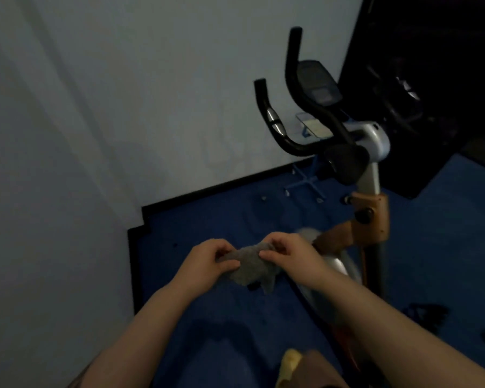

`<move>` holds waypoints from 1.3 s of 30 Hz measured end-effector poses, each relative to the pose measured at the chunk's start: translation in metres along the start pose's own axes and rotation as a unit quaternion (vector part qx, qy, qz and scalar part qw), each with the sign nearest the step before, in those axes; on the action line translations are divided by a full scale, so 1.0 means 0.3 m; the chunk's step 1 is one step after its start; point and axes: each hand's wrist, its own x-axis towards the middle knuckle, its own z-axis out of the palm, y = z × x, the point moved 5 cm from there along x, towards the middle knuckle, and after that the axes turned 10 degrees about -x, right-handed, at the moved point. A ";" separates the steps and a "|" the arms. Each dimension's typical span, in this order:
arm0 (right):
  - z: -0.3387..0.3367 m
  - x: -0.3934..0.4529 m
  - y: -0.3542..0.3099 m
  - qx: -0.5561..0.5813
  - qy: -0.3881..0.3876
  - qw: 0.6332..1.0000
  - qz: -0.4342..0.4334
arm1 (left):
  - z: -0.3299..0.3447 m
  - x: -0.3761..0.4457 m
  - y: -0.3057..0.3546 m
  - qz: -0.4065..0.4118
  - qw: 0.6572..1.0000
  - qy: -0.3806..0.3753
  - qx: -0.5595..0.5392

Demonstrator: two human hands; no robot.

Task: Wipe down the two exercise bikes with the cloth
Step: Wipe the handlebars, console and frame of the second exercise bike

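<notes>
A grey fluffy cloth (249, 268) hangs bunched between my two hands in front of me, above the blue floor. My left hand (207, 259) pinches its left edge and my right hand (286, 252) pinches its top right edge. An exercise bike (370, 175) stands to the right, with black handlebars (297, 88), a dark console (318, 82), a silver post and an orange-brown frame. Its silver flywheel cover (336, 267) is partly hidden behind my right forearm. Only one bike is plainly in view.
A pale wall (123, 107) fills the left and back, meeting the blue carpet (221, 219) at a black skirting. A dark mirror or panel (431, 79) stands at the back right. A blue floor stand (305, 183) sits by the wall. A black pedal (429, 312) shows at the lower right.
</notes>
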 end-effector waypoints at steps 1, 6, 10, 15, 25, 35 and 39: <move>0.007 -0.041 0.056 -0.003 0.012 1.000 0.023 | 0.042 -0.002 -0.022 -0.019 1.000 -0.009 -0.012; 0.007 -0.280 0.317 -0.049 0.061 0.986 0.150 | 0.275 -0.067 -0.115 -0.087 0.993 -0.048 -0.059; 0.002 -0.511 0.455 -0.071 0.092 0.965 0.236 | 0.501 -0.141 -0.099 -0.076 0.985 -0.146 -0.046; -0.016 -0.778 0.512 -0.050 0.133 0.946 0.290 | 0.701 -0.182 -0.018 -0.036 0.976 -0.214 0.004; -0.070 -1.429 0.515 -0.055 0.219 0.906 0.357 | 1.198 -0.492 0.317 0.058 0.945 -0.323 0.013; -0.159 -2.019 0.559 -0.079 0.294 0.858 0.414 | 1.526 -0.791 0.463 0.086 0.927 -0.366 -0.001; -0.224 -2.099 0.612 -0.064 0.322 0.847 0.418 | 1.603 -0.824 0.537 0.094 0.918 -0.386 -0.001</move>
